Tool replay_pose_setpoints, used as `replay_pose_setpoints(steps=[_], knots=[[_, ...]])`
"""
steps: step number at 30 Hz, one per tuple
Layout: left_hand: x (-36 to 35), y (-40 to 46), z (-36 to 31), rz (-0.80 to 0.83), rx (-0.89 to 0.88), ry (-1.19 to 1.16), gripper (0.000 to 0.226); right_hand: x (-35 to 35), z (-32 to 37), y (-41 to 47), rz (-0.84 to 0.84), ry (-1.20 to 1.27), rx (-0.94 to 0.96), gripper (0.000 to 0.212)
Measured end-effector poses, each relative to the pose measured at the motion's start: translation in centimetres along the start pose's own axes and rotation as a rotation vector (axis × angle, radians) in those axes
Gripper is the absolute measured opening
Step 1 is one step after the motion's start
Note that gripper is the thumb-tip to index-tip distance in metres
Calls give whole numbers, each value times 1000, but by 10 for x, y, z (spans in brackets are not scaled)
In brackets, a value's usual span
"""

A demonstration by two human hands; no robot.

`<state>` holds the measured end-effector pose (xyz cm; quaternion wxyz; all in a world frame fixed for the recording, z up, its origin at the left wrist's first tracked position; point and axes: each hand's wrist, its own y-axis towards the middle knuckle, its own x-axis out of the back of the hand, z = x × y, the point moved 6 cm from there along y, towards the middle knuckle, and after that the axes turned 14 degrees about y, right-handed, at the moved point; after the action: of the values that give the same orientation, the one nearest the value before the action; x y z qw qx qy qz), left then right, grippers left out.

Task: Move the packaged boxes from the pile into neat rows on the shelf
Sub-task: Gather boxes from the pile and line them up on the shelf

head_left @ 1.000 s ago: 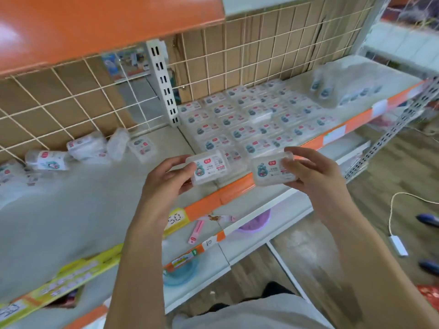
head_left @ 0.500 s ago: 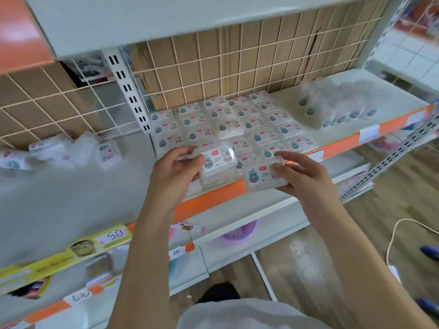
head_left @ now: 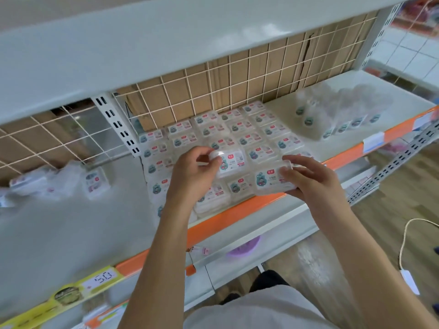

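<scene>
Held two boxes at once, one per hand — left hand [head_left: 194, 169] pinched round a clear labelled box [head_left: 229, 162] above the laid rows [head_left: 237, 136], right hand [head_left: 306, 179] clamped on a second box [head_left: 273, 182] at the shelf's [head_left: 308, 108] orange front lip [head_left: 237, 210]. Kept label-up, probably to match the grid and fill its front row. Left the loose pile [head_left: 59, 181] well off to the left, still unsorted. Stood bagged bottles [head_left: 339, 117] apart on the right — no obstacle. Wire back grid [head_left: 213, 91] behind; upper shelf [head_left: 166, 39] overhead, limiting lift.
</scene>
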<state>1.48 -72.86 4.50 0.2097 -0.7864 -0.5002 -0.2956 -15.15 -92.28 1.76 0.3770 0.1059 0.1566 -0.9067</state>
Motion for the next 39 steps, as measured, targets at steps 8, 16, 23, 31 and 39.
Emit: replay_pose_setpoints(steps=[8,16,23,31,39], knots=[[-21,19,0,-2,24,177,28,0,13,34,53,-22,-23,26],[-28,25,-3,-53,-29,310,28,-1,6,54,114,-101,-64,22],[-36,27,11,-113,-12,489,31,-1,3,62,166,-164,-72,21],[-47,16,-1,-35,-47,605,48,-5,-9,61,208,-258,-77,19],[-46,18,0,-86,-36,618,45,-13,-19,60,212,-455,-26,30]])
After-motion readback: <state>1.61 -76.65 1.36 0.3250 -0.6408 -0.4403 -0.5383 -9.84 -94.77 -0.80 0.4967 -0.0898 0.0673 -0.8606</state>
